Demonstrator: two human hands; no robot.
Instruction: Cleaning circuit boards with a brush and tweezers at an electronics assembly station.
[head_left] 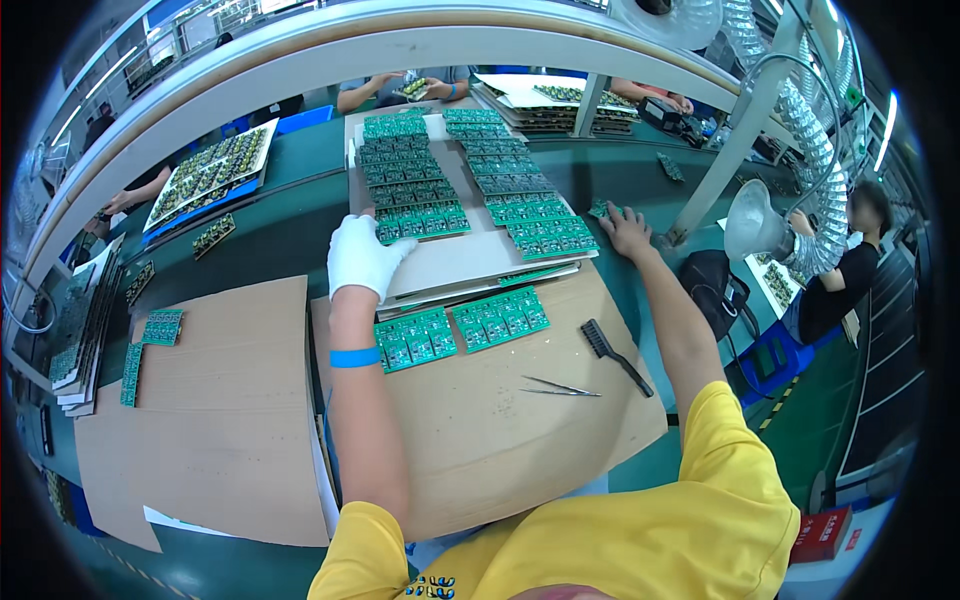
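My left hand [362, 257], in a white glove, is at the near left edge of a pale flat sheet [455, 262]. Its thumb lies over the sheet and its fingers curl at the edge. Rows of green circuit boards [415, 192] cover the sheet in two columns, with more sheets stacked underneath. My bare right hand [627, 230] rests beyond the sheet's right edge, fingers stretched, fingertips at a small circuit board piece [599, 208]. Two green board panels [500, 318] lie on the brown cardboard [470, 440] in front of me.
A black brush [615, 357] and metal tweezers [562, 387] lie on the cardboard. More cardboard [230, 420] at left carries small green boards [162, 327]. A metal post [735, 130] and a fume hose [808, 110] stand at right. Co-workers sit across and at right.
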